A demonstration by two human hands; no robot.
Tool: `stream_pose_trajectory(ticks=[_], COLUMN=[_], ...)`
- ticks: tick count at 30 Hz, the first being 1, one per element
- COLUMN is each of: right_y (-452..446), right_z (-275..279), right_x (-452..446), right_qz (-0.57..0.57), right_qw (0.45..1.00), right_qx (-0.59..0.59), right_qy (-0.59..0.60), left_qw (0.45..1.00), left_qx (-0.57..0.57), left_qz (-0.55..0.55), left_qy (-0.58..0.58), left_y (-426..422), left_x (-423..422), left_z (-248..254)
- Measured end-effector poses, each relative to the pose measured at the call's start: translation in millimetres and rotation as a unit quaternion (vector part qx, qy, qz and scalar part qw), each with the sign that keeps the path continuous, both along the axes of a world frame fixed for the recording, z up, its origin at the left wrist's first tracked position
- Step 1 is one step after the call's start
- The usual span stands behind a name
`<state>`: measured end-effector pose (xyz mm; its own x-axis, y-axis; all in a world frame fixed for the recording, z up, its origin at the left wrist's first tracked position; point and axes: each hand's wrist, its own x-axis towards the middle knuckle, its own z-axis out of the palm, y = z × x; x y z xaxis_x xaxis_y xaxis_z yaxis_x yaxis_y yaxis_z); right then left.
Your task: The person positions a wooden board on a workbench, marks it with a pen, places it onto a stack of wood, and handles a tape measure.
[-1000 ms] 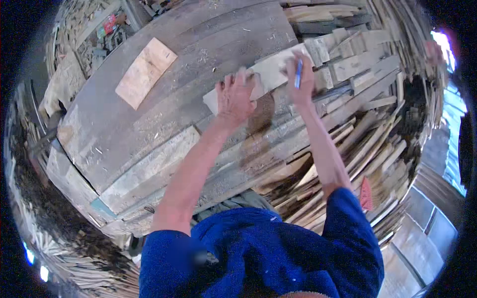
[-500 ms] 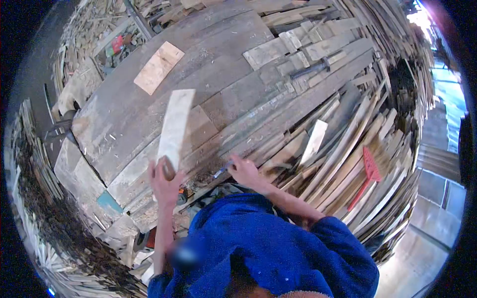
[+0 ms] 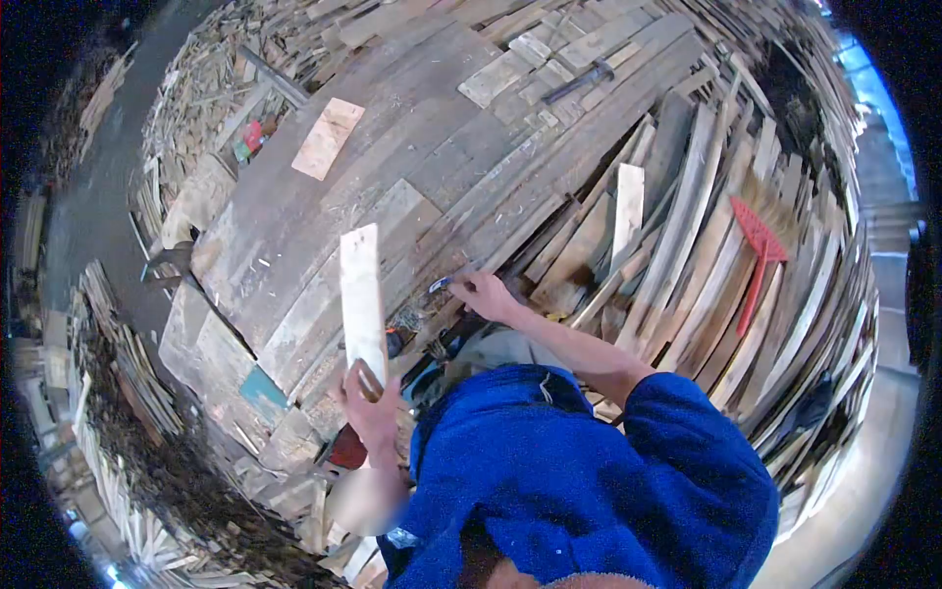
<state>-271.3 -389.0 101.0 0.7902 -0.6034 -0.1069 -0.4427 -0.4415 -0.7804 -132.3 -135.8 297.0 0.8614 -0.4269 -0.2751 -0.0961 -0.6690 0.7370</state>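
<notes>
A pale wooden board (image 3: 361,299), long and narrow, points away from me over the worktable. Its near end is gripped by my left hand (image 3: 373,407), fingers closed around the edges. My right hand (image 3: 485,297) is closed too, in a pinch on a small blue-and-silver tool (image 3: 439,285) whose exact kind I cannot make out. That tool is low over the planks near the table's front edge, to the right of the board and apart from it.
A short light board (image 3: 328,138) lies on the plank worktable (image 3: 392,118). Farther right is a dark hammer-like tool (image 3: 577,82). On the stacked wood strips at right rests a red-headed brush (image 3: 759,240). Scrap wood (image 3: 221,74) is heaped at the far left.
The board has come nearer my body with my left hand. My right hand still pinches the blue tool near the front edge. The whole view has shifted with my head.
</notes>
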Motion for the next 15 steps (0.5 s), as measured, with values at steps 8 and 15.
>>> stream_pose_trajectory(ticks=[8,15], right_y=[-18,-76], right_z=[62,81], right_x=[-20,-62], right_qz=[-0.240,-0.155], right_qw=[0.701,0.758], right_qx=[0.653,0.622], right_qy=[-0.159,-0.120], left_qw=[0.980,0.920], left_qx=[0.058,0.024], left_qz=[-0.155,-0.355], left_qy=[-0.107,-0.164], left_y=[29,24], left_x=[-34,-34], left_z=[6,7])
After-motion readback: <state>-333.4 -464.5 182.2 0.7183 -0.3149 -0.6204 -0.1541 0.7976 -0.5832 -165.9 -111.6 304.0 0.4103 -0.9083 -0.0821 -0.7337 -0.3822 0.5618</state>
